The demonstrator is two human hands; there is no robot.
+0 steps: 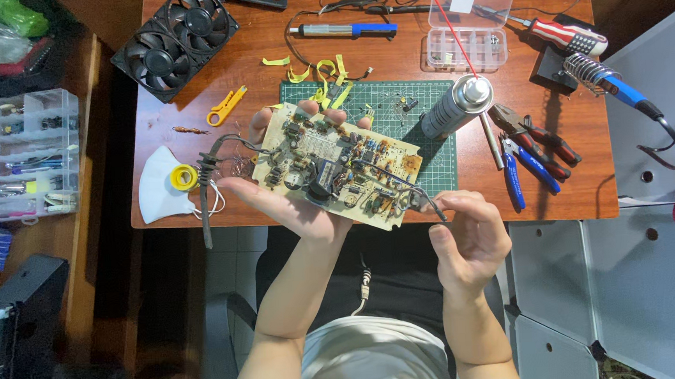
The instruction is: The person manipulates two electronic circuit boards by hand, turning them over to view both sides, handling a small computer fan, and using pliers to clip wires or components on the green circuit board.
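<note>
I see the left hand point(291, 204) cradling the circuit board point(340, 166) from beneath, above the table point(572, 191) edge — the right hand point(465, 236) pinches its black wire point(424, 200) at the board's near corner, spray can point(453, 106) just beyond.

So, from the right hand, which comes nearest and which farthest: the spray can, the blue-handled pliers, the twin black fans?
Seen from the head camera, measured from the right hand:
1. Blue-handled pliers, just up and to its right on the table.
2. Spray can, standing on the green mat above the hand.
3. Twin black fans, at the far-left corner of the table.
</note>
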